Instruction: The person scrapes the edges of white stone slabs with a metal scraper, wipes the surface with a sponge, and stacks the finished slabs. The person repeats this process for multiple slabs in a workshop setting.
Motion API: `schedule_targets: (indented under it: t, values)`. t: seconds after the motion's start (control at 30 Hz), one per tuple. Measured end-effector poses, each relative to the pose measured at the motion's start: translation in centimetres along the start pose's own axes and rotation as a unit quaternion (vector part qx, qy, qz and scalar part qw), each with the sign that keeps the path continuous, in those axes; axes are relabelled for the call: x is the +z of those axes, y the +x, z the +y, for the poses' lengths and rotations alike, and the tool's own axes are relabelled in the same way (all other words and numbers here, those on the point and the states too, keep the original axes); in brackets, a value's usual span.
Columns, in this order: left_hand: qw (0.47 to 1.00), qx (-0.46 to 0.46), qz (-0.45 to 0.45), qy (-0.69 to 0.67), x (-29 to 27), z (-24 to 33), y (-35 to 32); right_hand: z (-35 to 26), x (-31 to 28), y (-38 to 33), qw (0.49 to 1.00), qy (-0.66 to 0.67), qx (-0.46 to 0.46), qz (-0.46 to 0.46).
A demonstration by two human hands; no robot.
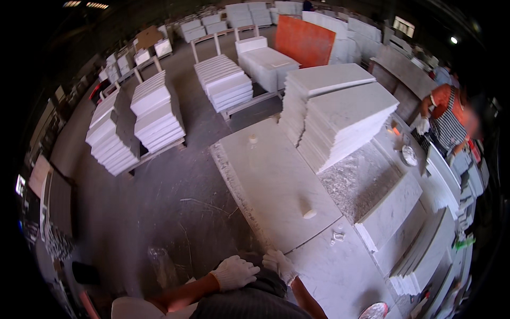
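Observation:
Both my hands wear white knit gloves and are close together in front of my dark clothing, at the near edge of a pale stone-slab table (pixel 265 181). My left hand (pixel 235 273) has its fingers curled in against dark fabric; what is in them, if anything, is hidden. Beside it, my right hand (pixel 280 266) is bent closed next to the slab edge, its fingertips partly hidden. On the slabs rest a small white rounded piece (pixel 309 213), another small pale knob-like piece (pixel 253 139) and a crumpled white scrap (pixel 337 237).
Tall stacks of white slabs (pixel 345 111) stand on the table's far end. More slabs lean at the right (pixel 393 212). Slab piles (pixel 223 82) sit on pallets across the floor. A co-worker in a striped apron (pixel 449 122) stands at right. A round dish (pixel 374 311) is near.

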State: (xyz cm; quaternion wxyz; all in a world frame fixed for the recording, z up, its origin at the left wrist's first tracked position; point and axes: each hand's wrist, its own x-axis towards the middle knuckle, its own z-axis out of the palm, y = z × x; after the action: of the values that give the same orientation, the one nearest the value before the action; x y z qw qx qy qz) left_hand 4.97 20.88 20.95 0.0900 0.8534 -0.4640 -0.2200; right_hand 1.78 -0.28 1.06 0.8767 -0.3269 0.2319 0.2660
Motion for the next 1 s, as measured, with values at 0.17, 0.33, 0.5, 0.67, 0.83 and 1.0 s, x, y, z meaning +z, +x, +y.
schedule_targets:
  t: [0.17, 0.33, 0.5, 0.67, 0.83, 1.0]
  values:
    - [1.0, -0.017, -0.003, -0.01, -0.3, -1.0, -1.6, 0.4, 0.2, 0.3, 1.0, -0.025, 0.001, -0.018]
    - [0.999, -0.012, -0.026, -0.014, -1.1, -3.6, -2.8, -0.3, 1.7, -0.3, 0.997, -0.08, 0.009, 0.021]
    - [0.998, 0.016, -0.015, -0.054, -2.6, -8.2, -4.3, 0.3, 0.5, 0.9, 0.999, -0.034, 0.008, 0.038]
    - [0.998, 0.012, 0.01, -0.055, -4.3, -15.1, -7.7, 0.3, 3.8, 0.5, 0.979, -0.081, -0.036, 0.185]
    - [0.985, -0.019, 0.12, -0.125, -5.3, -21.8, -12.9, 1.9, 5.2, 1.7, 0.925, -0.157, -0.101, 0.332]
    - [0.963, -0.064, 0.185, -0.186, -5.9, -25.2, -17.0, 2.9, 5.2, 2.7, 0.91, -0.098, -0.147, 0.376]
